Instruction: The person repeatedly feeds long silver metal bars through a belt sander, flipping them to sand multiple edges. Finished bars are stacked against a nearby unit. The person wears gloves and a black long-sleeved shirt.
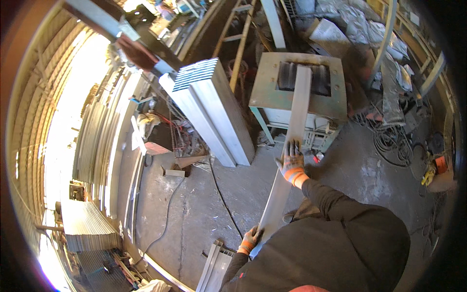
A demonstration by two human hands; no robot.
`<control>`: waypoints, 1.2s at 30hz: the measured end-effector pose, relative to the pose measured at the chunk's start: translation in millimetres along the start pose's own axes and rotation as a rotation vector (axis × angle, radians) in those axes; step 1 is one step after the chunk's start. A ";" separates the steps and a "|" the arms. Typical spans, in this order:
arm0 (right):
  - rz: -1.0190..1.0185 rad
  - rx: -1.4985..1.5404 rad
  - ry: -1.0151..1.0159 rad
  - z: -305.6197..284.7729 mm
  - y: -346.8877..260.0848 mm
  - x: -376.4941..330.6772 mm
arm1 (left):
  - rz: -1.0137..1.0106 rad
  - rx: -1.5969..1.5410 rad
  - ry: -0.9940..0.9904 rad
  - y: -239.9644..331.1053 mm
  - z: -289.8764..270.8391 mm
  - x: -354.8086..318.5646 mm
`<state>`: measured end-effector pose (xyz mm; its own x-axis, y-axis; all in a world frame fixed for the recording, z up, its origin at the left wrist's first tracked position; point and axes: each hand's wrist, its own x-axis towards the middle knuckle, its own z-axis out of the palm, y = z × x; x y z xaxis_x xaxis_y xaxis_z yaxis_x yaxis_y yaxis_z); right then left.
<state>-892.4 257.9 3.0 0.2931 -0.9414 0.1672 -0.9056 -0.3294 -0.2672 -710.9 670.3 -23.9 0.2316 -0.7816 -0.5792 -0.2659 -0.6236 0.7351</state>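
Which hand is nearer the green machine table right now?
Right. The right hand grips the long metal strip partway up, just short of the green machine table. The left hand holds the strip's near end, much farther from the table.

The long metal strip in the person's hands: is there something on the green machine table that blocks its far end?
Nothing visible blocks it. The long metal strip already lies across the green machine table, its far end over the dark rollers. The right hand and the left hand grip it nearer the person.
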 end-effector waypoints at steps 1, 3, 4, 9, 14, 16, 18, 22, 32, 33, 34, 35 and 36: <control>-0.024 0.010 0.021 0.1 -5.1 -16.3 | -0.038 -0.016 0.014 -4.7 -4.5 -16.6; -0.055 0.061 -0.128 3.4 -4.1 -39.1 | 0.040 0.094 0.055 -13.3 -25.1 -51.8; -0.107 0.136 -0.126 6.5 2.5 -44.6 | -0.057 0.213 0.087 -15.9 -33.5 -63.5; 0.605 0.985 -0.183 38.7 40.6 -32.9 | 0.081 0.317 0.323 -35.9 -58.6 -124.8; 0.698 1.655 -0.400 49.3 8.2 -6.9 | 0.117 0.357 0.471 -66.9 -66.2 -156.7; 0.720 1.907 -0.445 35.4 -23.0 -7.3 | 0.080 0.305 0.500 -83.0 -71.8 -156.1; 0.344 2.054 -0.415 15.4 -55.8 -1.2 | 0.040 0.191 0.549 -90.5 -79.5 -136.1; 0.182 2.067 -0.471 -11.1 -112.2 18.0 | 0.229 0.208 0.658 -46.5 -128.4 -52.9; -0.141 1.605 -0.633 88.2 -250.2 52.4 | 0.815 -0.441 0.506 290.4 -325.3 173.4; -0.140 1.604 -0.646 96.6 -258.5 67.1 | 0.772 -0.498 0.407 297.0 -343.5 190.2; -0.152 1.509 -0.678 104.2 -262.0 87.3 | 0.774 -0.509 0.395 299.7 -352.0 211.7; -0.168 1.414 -0.710 111.3 -266.2 108.0 | 0.780 -0.519 0.387 298.2 -357.0 232.2; -0.208 1.221 -0.762 118.2 -265.9 132.2 | 0.828 -0.541 0.287 295.1 -362.4 251.3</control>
<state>-576.6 212.4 -16.1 0.8244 -0.5514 -0.1279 -0.1213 0.0487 -0.9914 -392.1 295.7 175.1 0.4008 -0.8856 0.2347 -0.0031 0.2548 0.9670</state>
